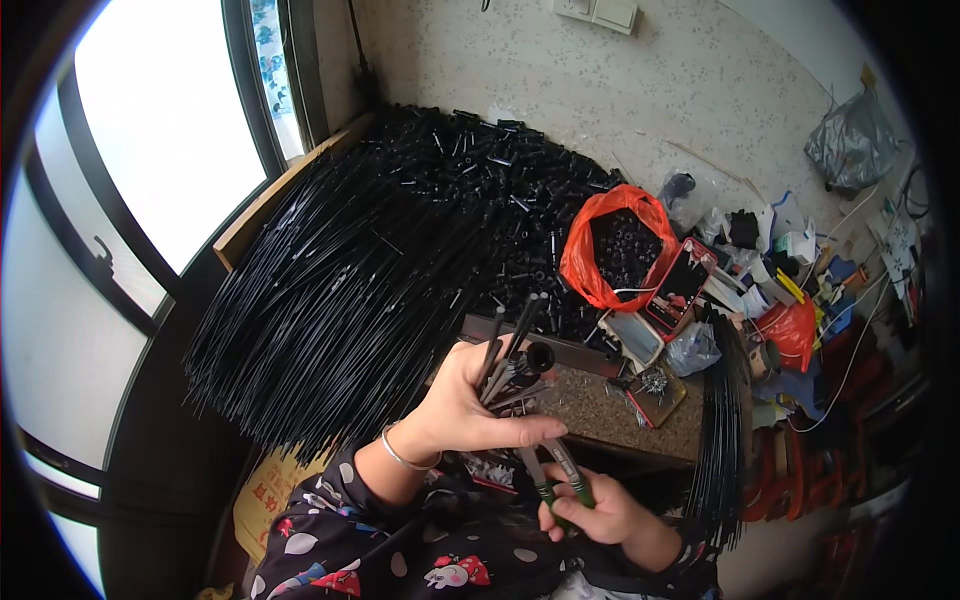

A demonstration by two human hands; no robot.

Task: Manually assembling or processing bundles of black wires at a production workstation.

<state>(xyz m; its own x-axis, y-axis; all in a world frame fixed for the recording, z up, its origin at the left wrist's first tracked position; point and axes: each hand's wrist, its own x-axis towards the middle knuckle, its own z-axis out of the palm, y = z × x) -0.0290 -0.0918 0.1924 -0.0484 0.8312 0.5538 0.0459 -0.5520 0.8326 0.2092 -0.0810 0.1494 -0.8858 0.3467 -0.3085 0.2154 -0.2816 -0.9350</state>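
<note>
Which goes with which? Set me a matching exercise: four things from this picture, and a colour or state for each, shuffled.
1. Left hand
2. Right hand
3. Bag of small dark pieces
4. Bracelet

A. Silver-coloured
B. Holding a grey and green tool
C. Orange-red, open at the top
D. Holding a bunch of dark rods

Pairs: 1-D, 2-B, 3-C, 4-A

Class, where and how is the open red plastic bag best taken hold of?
The red bag is probably best gathered by its rim from above, starting at the left. It sits open-mouthed, its thin rim looks soft enough to bunch, and small dark parts lie inside. A red-edged flat object overlaps its lower right, making that side awkward.
</note>
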